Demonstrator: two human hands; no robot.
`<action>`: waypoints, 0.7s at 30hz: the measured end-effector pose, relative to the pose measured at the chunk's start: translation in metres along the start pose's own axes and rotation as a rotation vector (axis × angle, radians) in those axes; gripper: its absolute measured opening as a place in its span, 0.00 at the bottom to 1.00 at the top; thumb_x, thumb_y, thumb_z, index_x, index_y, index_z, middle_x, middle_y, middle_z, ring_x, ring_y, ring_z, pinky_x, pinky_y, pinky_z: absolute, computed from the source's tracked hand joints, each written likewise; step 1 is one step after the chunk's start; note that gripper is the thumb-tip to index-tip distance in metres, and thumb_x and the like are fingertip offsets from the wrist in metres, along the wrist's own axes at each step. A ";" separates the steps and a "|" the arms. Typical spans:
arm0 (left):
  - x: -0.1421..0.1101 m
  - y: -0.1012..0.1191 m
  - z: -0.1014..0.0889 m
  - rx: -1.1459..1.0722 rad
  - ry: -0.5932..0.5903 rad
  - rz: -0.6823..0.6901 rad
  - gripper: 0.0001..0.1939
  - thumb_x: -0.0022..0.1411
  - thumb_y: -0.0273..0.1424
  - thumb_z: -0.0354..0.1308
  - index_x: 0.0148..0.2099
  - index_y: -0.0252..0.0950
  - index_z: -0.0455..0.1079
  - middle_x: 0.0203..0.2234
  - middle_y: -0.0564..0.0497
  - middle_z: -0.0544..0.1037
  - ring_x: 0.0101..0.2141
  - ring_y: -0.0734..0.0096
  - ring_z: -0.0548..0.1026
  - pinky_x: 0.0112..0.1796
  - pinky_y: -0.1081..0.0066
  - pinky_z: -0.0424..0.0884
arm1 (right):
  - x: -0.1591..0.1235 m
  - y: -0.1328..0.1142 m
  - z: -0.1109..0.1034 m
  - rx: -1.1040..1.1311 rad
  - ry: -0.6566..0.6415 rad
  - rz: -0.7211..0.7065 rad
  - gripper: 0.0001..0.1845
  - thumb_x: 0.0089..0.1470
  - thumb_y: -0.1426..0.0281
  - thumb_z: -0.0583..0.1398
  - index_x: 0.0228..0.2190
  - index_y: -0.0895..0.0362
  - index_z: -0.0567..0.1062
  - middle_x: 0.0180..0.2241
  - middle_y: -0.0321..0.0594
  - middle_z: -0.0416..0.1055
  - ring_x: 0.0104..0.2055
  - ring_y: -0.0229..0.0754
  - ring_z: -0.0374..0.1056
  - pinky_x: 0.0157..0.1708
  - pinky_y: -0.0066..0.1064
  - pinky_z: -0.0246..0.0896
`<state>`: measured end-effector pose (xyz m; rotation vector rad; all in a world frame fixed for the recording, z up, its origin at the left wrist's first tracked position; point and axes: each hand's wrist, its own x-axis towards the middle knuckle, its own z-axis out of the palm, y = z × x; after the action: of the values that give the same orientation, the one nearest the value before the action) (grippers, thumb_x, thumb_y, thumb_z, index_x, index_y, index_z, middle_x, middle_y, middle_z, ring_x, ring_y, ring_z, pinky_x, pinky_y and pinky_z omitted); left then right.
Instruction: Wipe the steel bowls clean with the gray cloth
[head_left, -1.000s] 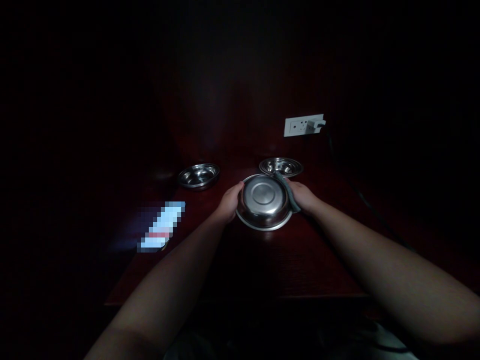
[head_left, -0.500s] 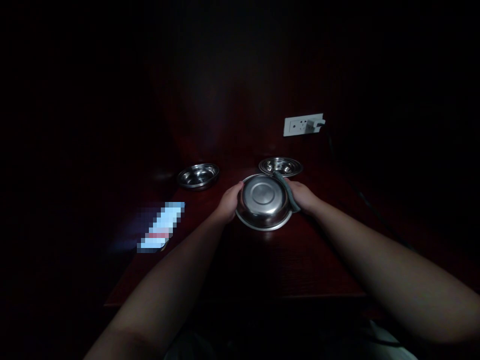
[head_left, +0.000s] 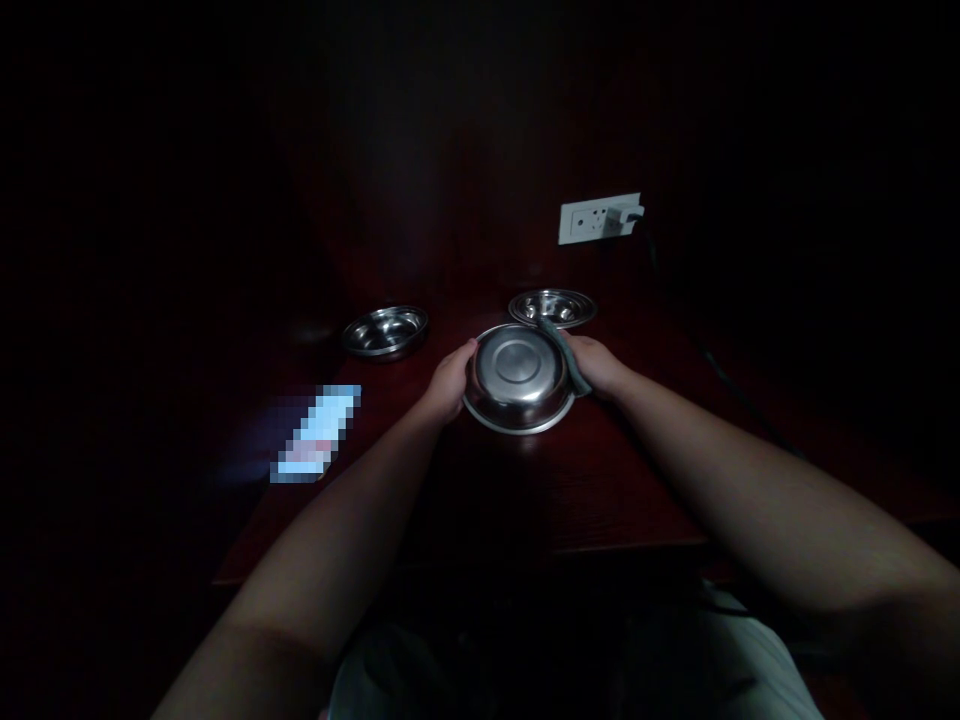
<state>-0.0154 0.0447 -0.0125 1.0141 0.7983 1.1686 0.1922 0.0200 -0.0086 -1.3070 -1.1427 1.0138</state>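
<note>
The left hand (head_left: 448,383) grasped an upturned bowl (head_left: 517,362) at nine o'clock; the right hand (head_left: 598,364) held cloth (head_left: 568,360) against three.

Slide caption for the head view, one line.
Left hand grips a base-up metal bowl; right hand holds a cloth against its side, two metal dishes behind.

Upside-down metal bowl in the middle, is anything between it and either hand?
Yes, on the right side: a grayish cloth lies between the right hand and the metal bowl. On the other side, nothing visible stands between the left hand and the bowl.
</note>
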 end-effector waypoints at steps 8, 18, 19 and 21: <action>0.003 -0.002 -0.002 0.009 0.007 0.002 0.15 0.55 0.41 0.58 0.35 0.33 0.73 0.27 0.50 0.77 0.30 0.69 0.73 0.39 0.68 0.67 | -0.001 0.000 0.000 -0.017 0.006 -0.016 0.24 0.53 0.51 0.57 0.26 0.60 0.77 0.26 0.43 0.77 0.31 0.43 0.71 0.35 0.31 0.64; 0.000 -0.002 -0.001 -0.012 -0.016 0.043 0.15 0.54 0.41 0.59 0.35 0.33 0.74 0.30 0.49 0.78 0.35 0.67 0.74 0.44 0.67 0.66 | -0.002 0.001 0.003 0.043 0.036 -0.071 0.24 0.48 0.48 0.58 0.24 0.58 0.74 0.23 0.40 0.74 0.28 0.40 0.68 0.30 0.30 0.62; 0.000 -0.002 -0.001 -0.044 -0.037 0.027 0.16 0.54 0.41 0.59 0.36 0.33 0.74 0.31 0.48 0.79 0.36 0.66 0.75 0.45 0.66 0.66 | -0.002 0.000 0.003 0.050 0.043 -0.092 0.24 0.47 0.48 0.58 0.24 0.57 0.74 0.23 0.39 0.73 0.28 0.40 0.67 0.30 0.30 0.62; -0.001 -0.001 0.000 -0.108 -0.088 -0.015 0.18 0.55 0.43 0.57 0.39 0.32 0.73 0.32 0.46 0.79 0.38 0.63 0.75 0.45 0.64 0.67 | -0.001 -0.001 0.002 0.038 0.059 -0.127 0.25 0.48 0.46 0.57 0.25 0.56 0.73 0.22 0.38 0.72 0.27 0.40 0.67 0.28 0.30 0.61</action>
<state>-0.0151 0.0435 -0.0132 0.9617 0.6650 1.1347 0.1903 0.0194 -0.0074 -1.2111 -1.1416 0.8948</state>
